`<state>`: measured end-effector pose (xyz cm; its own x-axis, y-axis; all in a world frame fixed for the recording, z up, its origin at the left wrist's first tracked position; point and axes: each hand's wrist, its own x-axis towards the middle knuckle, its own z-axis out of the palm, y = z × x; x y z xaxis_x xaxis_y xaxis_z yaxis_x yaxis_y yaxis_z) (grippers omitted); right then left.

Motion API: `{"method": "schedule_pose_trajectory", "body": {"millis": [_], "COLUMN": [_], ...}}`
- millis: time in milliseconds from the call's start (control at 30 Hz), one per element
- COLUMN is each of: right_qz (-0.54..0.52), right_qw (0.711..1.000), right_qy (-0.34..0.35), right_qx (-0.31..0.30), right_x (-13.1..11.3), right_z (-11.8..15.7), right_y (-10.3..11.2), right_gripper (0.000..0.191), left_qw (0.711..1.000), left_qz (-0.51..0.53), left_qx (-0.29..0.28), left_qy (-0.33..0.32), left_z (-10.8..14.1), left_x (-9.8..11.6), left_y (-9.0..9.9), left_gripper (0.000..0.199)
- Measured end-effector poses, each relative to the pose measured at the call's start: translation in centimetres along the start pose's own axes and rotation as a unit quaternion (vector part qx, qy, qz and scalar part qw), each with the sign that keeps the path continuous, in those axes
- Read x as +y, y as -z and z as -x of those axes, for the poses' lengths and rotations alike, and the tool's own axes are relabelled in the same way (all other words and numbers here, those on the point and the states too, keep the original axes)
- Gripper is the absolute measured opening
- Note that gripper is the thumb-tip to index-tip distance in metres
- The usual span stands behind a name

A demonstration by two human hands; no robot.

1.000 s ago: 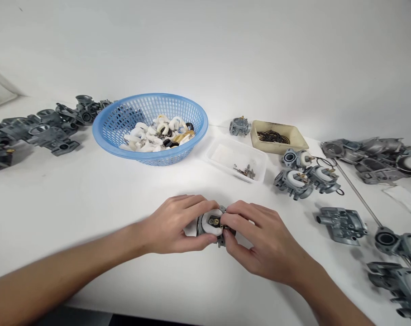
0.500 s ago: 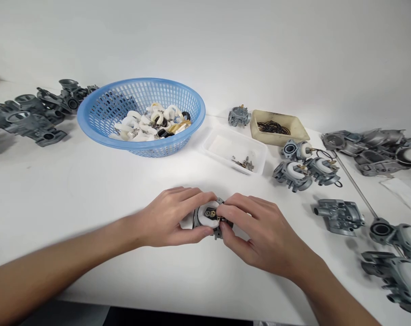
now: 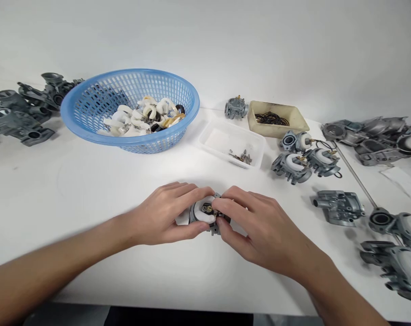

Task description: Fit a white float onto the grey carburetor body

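A small grey metal carburetor body (image 3: 205, 213) with a white float on top rests on the white table (image 3: 73, 190) near its front edge. My left hand (image 3: 164, 215) grips it from the left, fingers over its top and thumb below. From the right, my right hand (image 3: 260, 228) pinches at the brass parts near the middle of the body with fingertips and thumb. Most of the body is hidden under both hands.
A blue plastic basket (image 3: 90, 120) of white floats sits at the back left, beside grey castings (image 3: 18, 113). A clear tray of small screws (image 3: 231, 145), a beige tray of black rings (image 3: 276, 120), several assembled carburetors (image 3: 302, 160) and more castings (image 3: 375, 140) with a thin rod (image 3: 355, 176) lie to the right.
Both hands keep hold of the carburetor body, with the right fingertips shifting slightly on it. The camera has tilted, so everything sits a little higher and more to the left in view.
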<state>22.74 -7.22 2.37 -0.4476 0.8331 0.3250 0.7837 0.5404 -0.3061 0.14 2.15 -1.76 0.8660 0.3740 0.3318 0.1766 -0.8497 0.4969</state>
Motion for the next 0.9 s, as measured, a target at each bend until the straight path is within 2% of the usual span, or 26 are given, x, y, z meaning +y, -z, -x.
{"method": "schedule_pose_trajectory", "body": {"millis": [133,533,900], "right_qz": [0.001,0.002,0.001], "right_qw": [1.000,0.999,0.998], "right_qy": [-0.014,0.028,0.045], "right_qx": [-0.024,0.035,0.054], "right_x": [-0.02,0.40,0.46], "right_z": [0.06,-0.01,-0.10], "right_y": [0.20,-0.28,-0.61], "right_gripper": [0.018,0.017,0.014], "left_qw": [1.000,1.000,1.000], "left_qz": [0.005,-0.007,-0.007], "left_qx": [-0.004,0.002,0.002], "left_qy": [0.002,-0.010,-0.008], "left_z": [-0.02,-0.13,-0.15], "left_x": [-0.19,-0.16,-0.29], "left_y": [-0.07,0.05,-0.09], "left_gripper": [0.045,0.046,0.049]}}
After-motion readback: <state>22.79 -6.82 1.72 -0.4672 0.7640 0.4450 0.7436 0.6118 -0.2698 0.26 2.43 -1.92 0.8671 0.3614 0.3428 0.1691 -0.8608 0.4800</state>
